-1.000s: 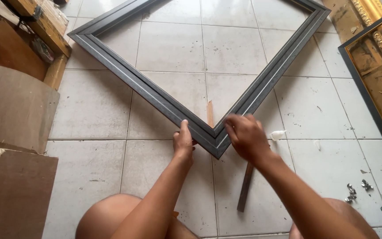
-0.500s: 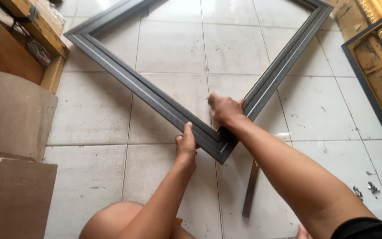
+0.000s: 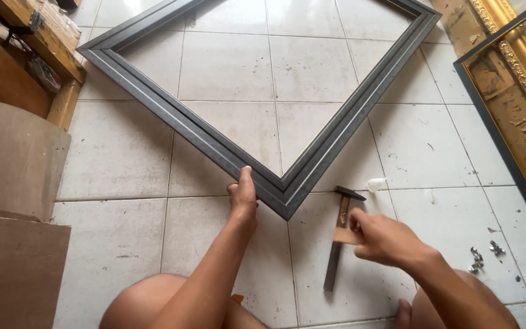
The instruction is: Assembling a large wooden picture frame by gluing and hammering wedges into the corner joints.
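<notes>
At the far left, sheets of brown board (image 3: 13, 292) lie well clear of the fingers. The left hand (image 3: 243, 196) rests on the dark grey picture frame (image 3: 226, 152), which lies flat on the tiled floor (image 3: 123, 158) with one corner turned toward the person. Its thumb lies up along the outer edge of the left rail just short of that corner, and the other fingers curl under or behind the moulding, so it seems to grip the rail, though the far side of the hold is hidden. To do this well, that hand should press the rail down and inward so the mitre stays closed. The forearm runs straight up from between the knees, wrist level.

Just right of the corner a hammer (image 3: 338, 240) lies on the tiles, head toward the frame. The right hand (image 3: 385, 239) hovers over its handle, fingers pinched on a small tan piece (image 3: 347, 236), perhaps card or wood. Small metal bits (image 3: 479, 259) lie beyond the knuckles.
</notes>
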